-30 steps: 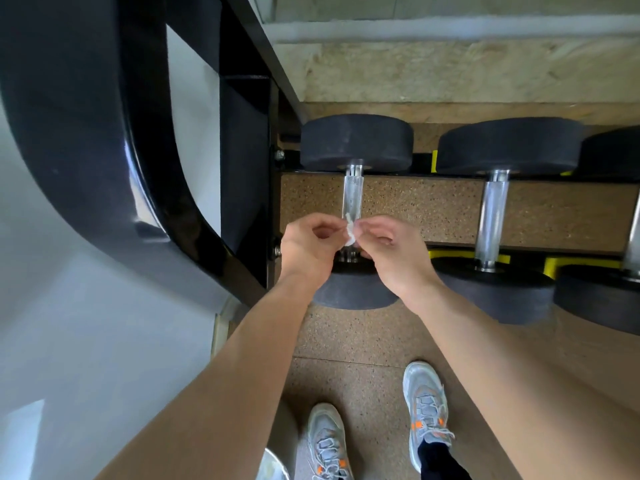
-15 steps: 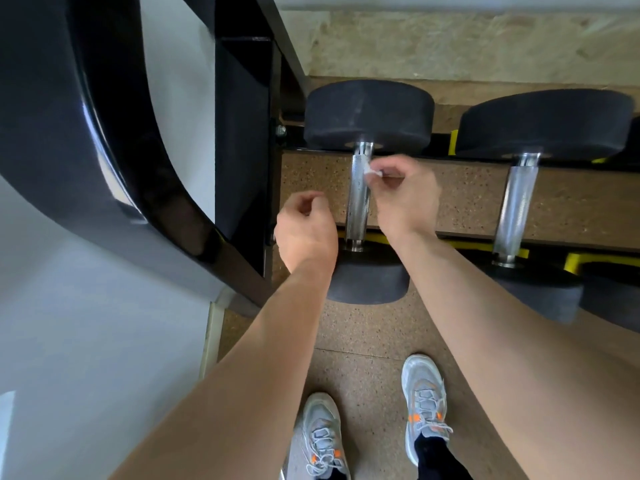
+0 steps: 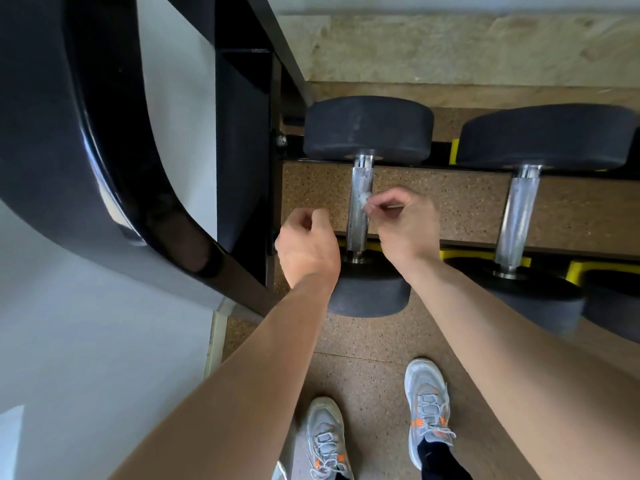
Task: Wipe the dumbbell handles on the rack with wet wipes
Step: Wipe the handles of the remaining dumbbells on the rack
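Note:
The leftmost dumbbell lies on the rack with its knurled steel handle (image 3: 359,181) running away from me between two black rubber heads. My right hand (image 3: 403,223) pinches a small white wet wipe (image 3: 364,199) and presses it against the right side of that handle, about midway along. My left hand (image 3: 306,244) hovers just left of the handle with its fingers curled and holds nothing. A second dumbbell's handle (image 3: 517,216) sits to the right, untouched.
The black rack frame (image 3: 242,161) and a curved black upright (image 3: 86,140) stand close on the left. Yellow cradles (image 3: 457,254) hold the dumbbell heads. A third dumbbell's head (image 3: 616,299) shows at the right edge. My two shoes (image 3: 427,403) stand on cork flooring.
My hands separated: the right hand took the wipe to the top of the handle, then slid it down toward the middle. The left hand let go and drew off to the left.

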Demonstrator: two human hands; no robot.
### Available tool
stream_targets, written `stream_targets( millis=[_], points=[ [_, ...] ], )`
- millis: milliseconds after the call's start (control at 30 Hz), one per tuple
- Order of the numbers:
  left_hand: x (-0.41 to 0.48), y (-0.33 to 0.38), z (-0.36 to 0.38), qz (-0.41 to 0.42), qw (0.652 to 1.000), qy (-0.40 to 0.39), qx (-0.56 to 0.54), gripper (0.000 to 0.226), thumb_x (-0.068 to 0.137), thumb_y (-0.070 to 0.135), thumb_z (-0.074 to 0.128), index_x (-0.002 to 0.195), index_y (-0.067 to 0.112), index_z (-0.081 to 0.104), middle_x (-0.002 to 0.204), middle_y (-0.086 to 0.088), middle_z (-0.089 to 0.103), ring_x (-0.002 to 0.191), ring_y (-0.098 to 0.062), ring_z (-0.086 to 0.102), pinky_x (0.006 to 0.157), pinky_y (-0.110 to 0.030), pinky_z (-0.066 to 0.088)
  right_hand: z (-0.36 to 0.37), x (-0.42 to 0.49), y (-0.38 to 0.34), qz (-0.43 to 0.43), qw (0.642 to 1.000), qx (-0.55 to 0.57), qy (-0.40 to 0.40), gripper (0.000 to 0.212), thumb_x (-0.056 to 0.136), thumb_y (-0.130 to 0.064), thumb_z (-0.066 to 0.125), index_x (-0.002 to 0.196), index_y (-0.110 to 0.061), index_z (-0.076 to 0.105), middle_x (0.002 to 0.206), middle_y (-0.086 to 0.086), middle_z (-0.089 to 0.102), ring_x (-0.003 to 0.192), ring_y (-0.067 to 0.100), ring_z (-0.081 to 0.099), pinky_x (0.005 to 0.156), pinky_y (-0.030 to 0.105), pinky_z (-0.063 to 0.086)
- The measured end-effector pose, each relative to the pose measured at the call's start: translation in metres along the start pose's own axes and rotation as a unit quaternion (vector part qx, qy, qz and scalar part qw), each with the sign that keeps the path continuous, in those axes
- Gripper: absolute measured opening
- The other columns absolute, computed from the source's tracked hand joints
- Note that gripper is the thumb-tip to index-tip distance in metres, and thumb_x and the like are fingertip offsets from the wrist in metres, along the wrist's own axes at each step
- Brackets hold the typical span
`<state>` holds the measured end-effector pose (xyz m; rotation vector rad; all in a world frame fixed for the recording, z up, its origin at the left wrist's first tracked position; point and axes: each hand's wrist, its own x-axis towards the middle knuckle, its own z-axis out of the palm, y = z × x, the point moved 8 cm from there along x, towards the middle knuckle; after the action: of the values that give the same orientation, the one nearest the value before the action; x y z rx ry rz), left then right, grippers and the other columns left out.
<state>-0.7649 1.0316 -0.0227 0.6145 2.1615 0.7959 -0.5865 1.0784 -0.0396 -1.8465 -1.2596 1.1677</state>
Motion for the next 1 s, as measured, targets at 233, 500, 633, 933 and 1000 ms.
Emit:
stream_targets(
  millis=[233,500,633,933,1000],
  points=[
    [0.001,-0.002,0.001,-0.007,1.0,-0.003,0.011,0.021,0.091,0.028,0.052,0.088,0.02,0.071,0.076,0.003,0.067,0.073,-0.011,0.06,0.063,-0.027,0.042,-0.005,0.017,-0.002,0.083,0.992,0.077,0.049,0.013,0.087,-0.015,0.076,0.083,-0.028,0.074,0.081,-0.017,0.069,0.08,-0.001,0.067,0.082,0.025,0.057],
    [0.001,-0.001,0.002,0.002,1.0,-0.007,0.012,0.022,0.093,0.026,0.051,0.088,0.019,0.071,0.073,0.004,0.066,0.069,-0.009,0.059,0.06,-0.025,0.04,0.002,-0.016,0.018,0.088,0.994,0.021,-0.056,0.009,0.087,-0.013,0.075,0.082,-0.02,0.074,0.086,-0.01,0.073,0.084,0.003,0.068,0.084,0.023,0.054],
    [0.001,-0.001,0.002,-0.001,1.0,-0.007,0.012,0.022,0.092,0.024,0.05,0.087,0.017,0.07,0.067,0.003,0.064,0.064,-0.01,0.058,0.057,-0.024,0.038,-0.002,0.014,0.007,0.109,0.992,0.057,0.006,0.011,0.088,-0.015,0.075,0.085,-0.025,0.071,0.088,-0.012,0.069,0.087,0.006,0.068,0.084,0.027,0.058],
    [0.003,-0.003,0.004,-0.002,1.0,-0.014,0.014,0.021,0.091,0.027,0.051,0.083,0.017,0.068,0.066,0.002,0.063,0.063,-0.014,0.057,0.061,-0.027,0.041,0.001,-0.013,0.02,0.053,0.986,-0.08,-0.139,0.01,0.082,-0.015,0.081,0.076,-0.022,0.077,0.08,-0.013,0.073,0.077,0.0,0.067,0.071,0.011,0.052],
    [0.003,-0.003,0.004,-0.002,1.0,-0.017,0.014,0.02,0.09,0.027,0.051,0.079,0.018,0.065,0.065,0.003,0.062,0.061,-0.014,0.056,0.06,-0.027,0.04,0.001,-0.008,0.011,0.031,0.988,-0.055,-0.139,0.008,0.083,-0.014,0.079,0.08,-0.022,0.077,0.081,-0.013,0.074,0.075,0.0,0.069,0.073,0.013,0.054]
  ],
)
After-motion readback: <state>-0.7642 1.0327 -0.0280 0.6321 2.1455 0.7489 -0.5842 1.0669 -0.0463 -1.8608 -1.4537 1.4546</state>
